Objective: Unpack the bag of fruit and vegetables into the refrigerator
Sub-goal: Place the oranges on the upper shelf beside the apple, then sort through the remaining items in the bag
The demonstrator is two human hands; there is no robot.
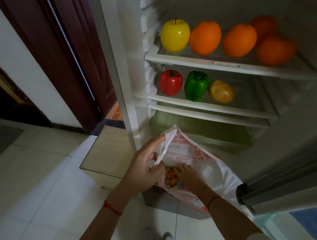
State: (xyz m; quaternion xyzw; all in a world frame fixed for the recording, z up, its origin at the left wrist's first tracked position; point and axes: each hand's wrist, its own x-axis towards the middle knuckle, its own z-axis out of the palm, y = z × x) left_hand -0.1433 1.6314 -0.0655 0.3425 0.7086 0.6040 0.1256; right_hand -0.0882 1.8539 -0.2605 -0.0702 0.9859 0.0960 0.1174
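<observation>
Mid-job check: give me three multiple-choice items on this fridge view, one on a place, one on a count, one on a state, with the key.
1. Where is the green bell pepper?
A. Between the red bell pepper and the potato
B. On the top shelf
C. In the bag

2. How many oranges share the top shelf with the yellow apple?
A. Two
B. Four
C. Six

3. What is the left hand doing?
A. Resting on the fridge door
B. Holding an orange
C. Gripping the edge of the plastic bag

Key: 1 A, it stands between those two on the second shelf. 2 B, four oranges sit right of the apple. 3 C, it holds the bag open while the right hand reaches inside.
</observation>
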